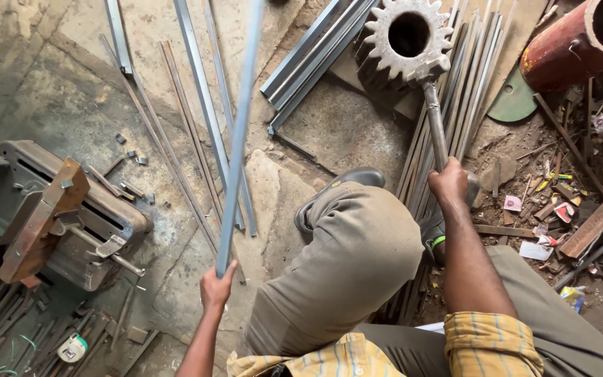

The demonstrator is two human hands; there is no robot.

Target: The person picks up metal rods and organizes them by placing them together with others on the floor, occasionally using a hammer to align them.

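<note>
left grip (216,286) clasping long steel bar (240,126), right grip (448,183) — hammer handle (435,126)

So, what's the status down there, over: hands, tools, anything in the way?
Left hand grips long steel bar, raised. Right hand grips hammer handle; gear-shaped head rests on bar stock. Bent knee between them.

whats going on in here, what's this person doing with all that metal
A person crouches on a workshop floor. The left hand holds a long grey metal bar by its near end. The right hand grips the handle of a makeshift hammer with a toothed gear for a head, which rests on a pile of metal strips.
</note>
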